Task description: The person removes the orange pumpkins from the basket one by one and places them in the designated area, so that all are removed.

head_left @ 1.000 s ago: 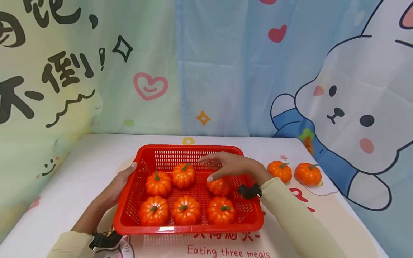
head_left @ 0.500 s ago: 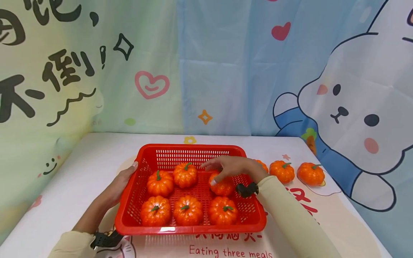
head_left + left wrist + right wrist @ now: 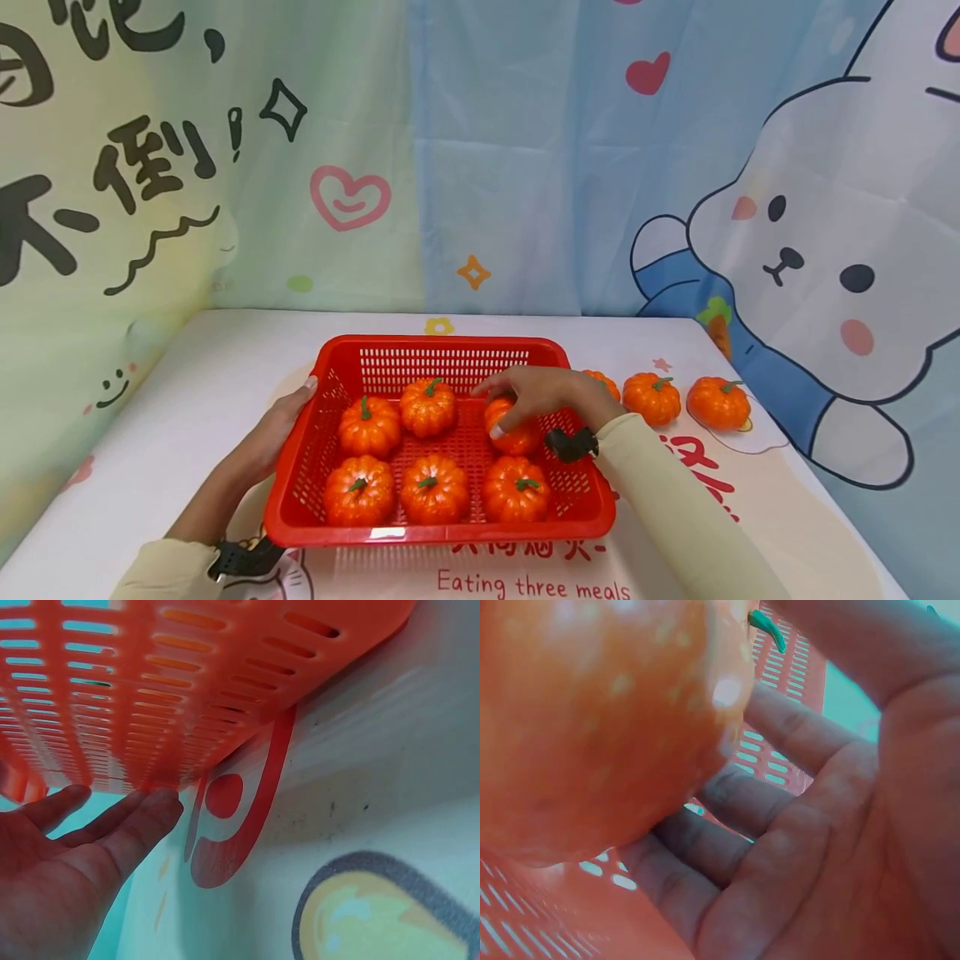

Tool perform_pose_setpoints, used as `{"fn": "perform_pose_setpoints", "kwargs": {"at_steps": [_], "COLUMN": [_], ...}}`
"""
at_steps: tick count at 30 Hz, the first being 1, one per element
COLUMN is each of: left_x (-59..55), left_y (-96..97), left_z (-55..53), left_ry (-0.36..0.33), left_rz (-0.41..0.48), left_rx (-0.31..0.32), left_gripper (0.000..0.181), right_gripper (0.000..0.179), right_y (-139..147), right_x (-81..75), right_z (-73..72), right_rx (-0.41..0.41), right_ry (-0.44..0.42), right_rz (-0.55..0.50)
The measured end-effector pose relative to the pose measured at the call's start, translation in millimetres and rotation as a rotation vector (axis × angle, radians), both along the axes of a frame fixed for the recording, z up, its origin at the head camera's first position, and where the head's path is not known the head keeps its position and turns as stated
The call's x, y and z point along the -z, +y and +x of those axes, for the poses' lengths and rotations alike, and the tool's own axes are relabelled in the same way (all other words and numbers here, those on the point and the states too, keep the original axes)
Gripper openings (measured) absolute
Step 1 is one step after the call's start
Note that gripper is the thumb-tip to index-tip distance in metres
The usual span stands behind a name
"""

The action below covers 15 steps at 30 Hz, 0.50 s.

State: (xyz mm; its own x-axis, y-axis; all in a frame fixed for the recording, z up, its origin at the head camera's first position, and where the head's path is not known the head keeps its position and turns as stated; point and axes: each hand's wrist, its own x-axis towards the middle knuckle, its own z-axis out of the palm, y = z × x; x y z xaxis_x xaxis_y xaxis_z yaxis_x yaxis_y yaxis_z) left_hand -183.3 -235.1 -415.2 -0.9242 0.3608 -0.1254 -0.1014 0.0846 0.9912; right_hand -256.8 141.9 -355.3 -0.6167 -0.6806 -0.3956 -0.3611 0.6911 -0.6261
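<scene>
A red plastic basket [image 3: 442,533] with slotted walls holds several small orange pumpkins with green stems. At its right side, my right hand [image 3: 547,396] reaches in from above and grips one pumpkin [image 3: 522,435]; the fingers [image 3: 705,847] curl around its side in the right wrist view. Just in front of it sits another pumpkin [image 3: 516,492]. My left hand [image 3: 281,425] is at the basket's left side, a fingertip at the rim. In the left wrist view its fairly straight fingers [image 3: 142,821] reach the slotted outer wall.
On the table right of the basket stand two pumpkins, a nearer one [image 3: 651,400] and a farther one [image 3: 718,404]. A third pumpkin [image 3: 602,383] is partly hidden behind my right wrist. The white table [image 3: 240,350] has a printed cover, and a patterned curtain [image 3: 495,208] hangs behind.
My right hand has come down over the pumpkin, its thumb moving onto the near side. A pumpkin outside the basket has come into view behind the wrist. My left hand stays put.
</scene>
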Motion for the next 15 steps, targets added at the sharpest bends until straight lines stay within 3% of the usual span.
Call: {"fn": "perform_pose_setpoints", "kwargs": {"at_steps": [6, 15], "left_x": [1.3, 1.8], "left_y": [0.0, 0.5], "left_z": [-0.5, 0.4], "left_ry": [0.001, 0.004], "left_rz": [0.005, -0.003], "left_rx": [-0.003, -0.013], "left_gripper": [0.068, 0.068], "right_gripper": [0.067, 0.066], "right_y": [-0.6, 0.7], "right_x": [-1.9, -4.2], "right_z": [2.8, 7.0], "right_rx": [0.01, 0.111], "right_ry": [0.037, 0.039], "right_rz": [0.057, 0.186]}}
